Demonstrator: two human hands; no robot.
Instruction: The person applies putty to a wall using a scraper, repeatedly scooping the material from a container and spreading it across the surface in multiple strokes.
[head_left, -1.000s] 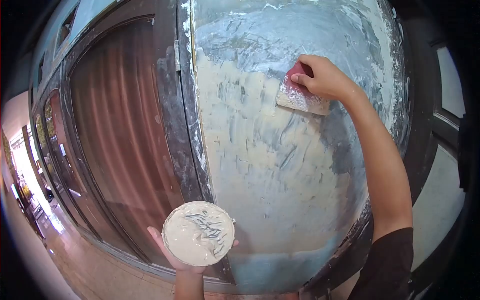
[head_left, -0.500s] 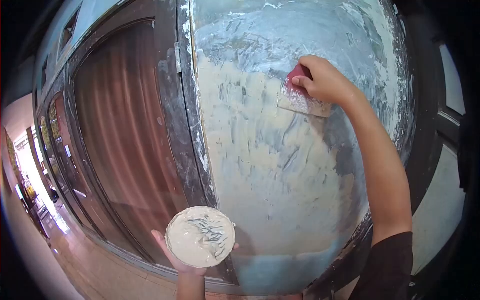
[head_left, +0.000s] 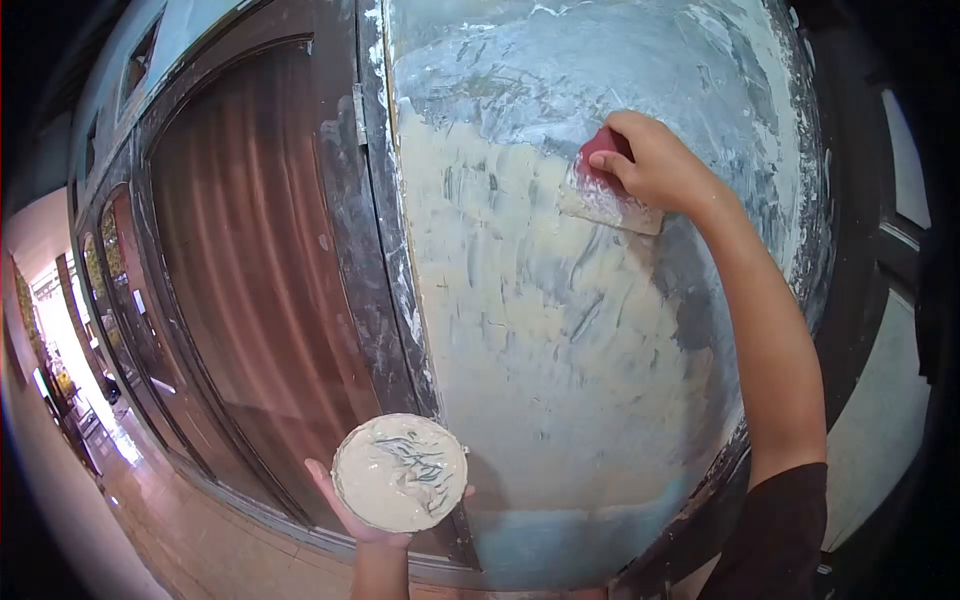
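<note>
Low in the view, my left hand (head_left: 372, 528) supports a round container of cream paste (head_left: 400, 474) from below, fingers around its sides. The paste has dark streaks on its surface. My right hand (head_left: 655, 165) grips a scraper with a red handle (head_left: 604, 155) and a wide, paste-smeared blade (head_left: 605, 208). The blade lies against the wall panel (head_left: 530, 330), near the upper edge of its cream coating. Above that edge the panel is blue-grey with white smears.
Left of the panel stands a dark door frame (head_left: 355, 200) with a hinge and a glazed panel backed by a brown curtain (head_left: 250, 230). A tiled floor (head_left: 170, 500) runs at lower left. Dark framing (head_left: 870, 270) stands at the right.
The view has shifted very slightly. Both hands keep nearly the same places, with the scraper still against the panel and the container still held.
</note>
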